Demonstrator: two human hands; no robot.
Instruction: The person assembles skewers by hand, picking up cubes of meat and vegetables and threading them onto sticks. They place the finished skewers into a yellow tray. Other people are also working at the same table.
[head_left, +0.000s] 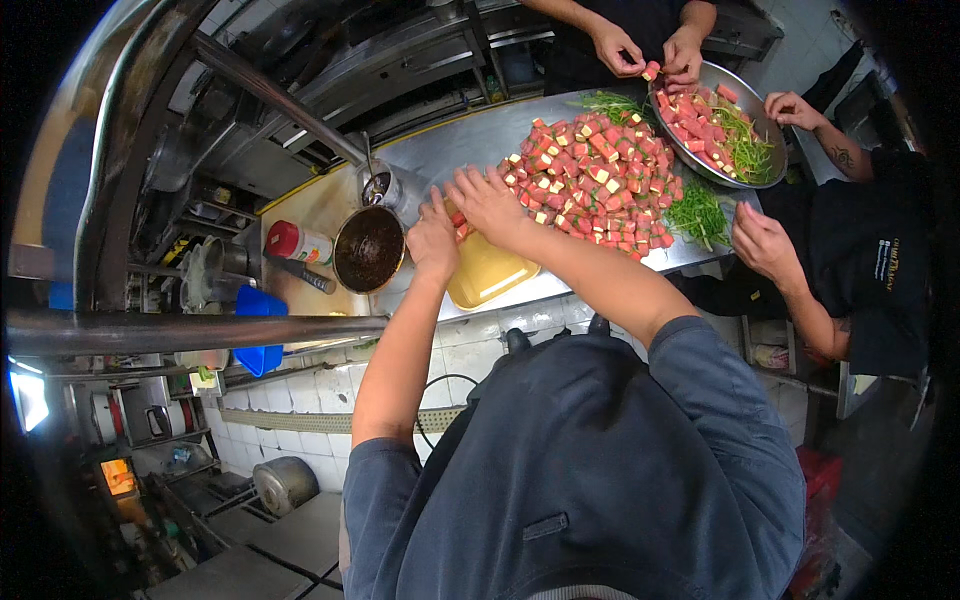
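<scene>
A shallow yellow tray (491, 274) lies on the steel table before me. My left hand (433, 238) is at the tray's left side, fingers pointing away from me. My right hand (486, 206) reaches over its far part, palm down. A few red meat rolls (460, 223) show in the tray between my hands; my fingers hide whatever they touch. Just right of the tray rises a large heap of small red rolls (592, 180), with pale yellow pieces at their ends and green strands tied around them.
A dark-crusted pot (369, 250), a red-lidded jar (298, 243) and a metal container (381, 187) stand left. Green strands (699, 215) lie beside the heap. Co-workers' hands (660, 56) (765, 240) are around a steel bowl (720, 124). A metal rail (202, 331) crosses at left.
</scene>
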